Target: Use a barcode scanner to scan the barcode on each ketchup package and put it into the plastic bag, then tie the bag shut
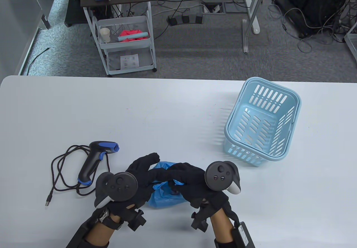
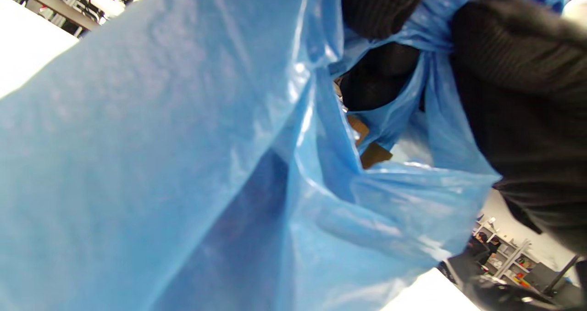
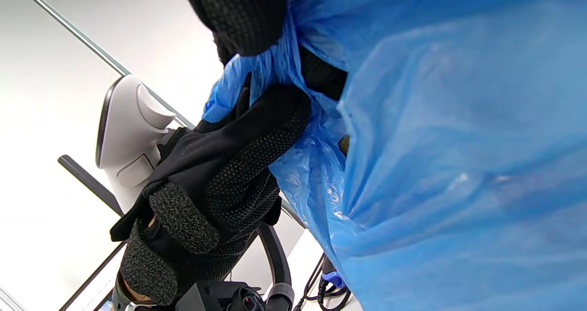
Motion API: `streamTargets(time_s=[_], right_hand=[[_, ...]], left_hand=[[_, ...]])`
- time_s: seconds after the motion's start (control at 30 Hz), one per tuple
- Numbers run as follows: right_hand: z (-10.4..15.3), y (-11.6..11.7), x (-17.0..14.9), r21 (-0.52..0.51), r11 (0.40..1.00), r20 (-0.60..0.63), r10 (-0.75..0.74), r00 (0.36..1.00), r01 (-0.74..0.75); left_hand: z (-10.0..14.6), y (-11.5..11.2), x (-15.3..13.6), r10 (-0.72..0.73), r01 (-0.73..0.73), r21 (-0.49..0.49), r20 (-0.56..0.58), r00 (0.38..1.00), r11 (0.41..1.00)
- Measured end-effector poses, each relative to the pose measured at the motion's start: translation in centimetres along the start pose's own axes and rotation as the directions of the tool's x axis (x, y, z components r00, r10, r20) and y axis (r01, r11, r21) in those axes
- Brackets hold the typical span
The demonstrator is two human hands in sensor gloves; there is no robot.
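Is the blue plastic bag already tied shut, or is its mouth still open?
Not yet tied: in the left wrist view the plastic bag still gapes, while both hands, left hand and right hand, hold its gathered handles.

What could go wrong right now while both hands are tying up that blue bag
1. The plastic bag is thin and bunched between the left hand and right hand; a hard pull might tear the film.
2. In the left wrist view a gap shows below the gathered neck, so the knot may leave it open.
3. The scanner cable loops beside the left hand and could snag.
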State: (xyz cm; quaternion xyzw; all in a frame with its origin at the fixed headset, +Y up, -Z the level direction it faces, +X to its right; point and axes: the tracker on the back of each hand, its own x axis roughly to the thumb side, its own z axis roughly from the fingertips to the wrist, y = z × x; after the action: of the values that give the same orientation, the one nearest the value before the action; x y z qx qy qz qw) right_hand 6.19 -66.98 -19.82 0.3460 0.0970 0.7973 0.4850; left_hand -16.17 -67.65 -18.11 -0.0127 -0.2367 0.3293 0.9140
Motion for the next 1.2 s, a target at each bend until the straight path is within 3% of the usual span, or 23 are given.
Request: streamTargets(time_s=[0.37, 0.77, 0.87, 1.0, 1.2], right_hand=[[0.0, -0.1, -0.5, -0.036, 0.997, 0.004, -0.071, 0.997, 0.072], [0.1, 0.1, 0.5, -0.106, 0.989, -0.008, 0.101, 0.995, -0.101], [0.1, 0.3, 0.7, -0.112, 0.984, -0.015, 0.138, 0.990, -0.139], [0.1, 0.7, 1.1, -0.104, 0.970, -0.032, 0.217, 0.976, -0.219], [0.1, 0.7, 1.2, -0.103, 0.972, -0.034, 0.208, 0.977, -0.211]], left_hand=[[-0.3, 0.3, -0.7, 0.178, -0.175, -0.101, 0.025, 0.984, 0.979], [-0.5, 0.0, -1.4, 0.336, -0.318, -0.199, 0.060, 0.940, 0.927], [-0.4, -0.1, -1.4, 0.326, -0.313, -0.171, 0.056, 0.944, 0.934], [-0.2, -0.3, -0.7, 0.209, -0.207, -0.086, 0.024, 0.978, 0.975], [-0.2, -0.3, -0.6, 0.147, -0.146, -0.036, 0.010, 0.989, 0.989]])
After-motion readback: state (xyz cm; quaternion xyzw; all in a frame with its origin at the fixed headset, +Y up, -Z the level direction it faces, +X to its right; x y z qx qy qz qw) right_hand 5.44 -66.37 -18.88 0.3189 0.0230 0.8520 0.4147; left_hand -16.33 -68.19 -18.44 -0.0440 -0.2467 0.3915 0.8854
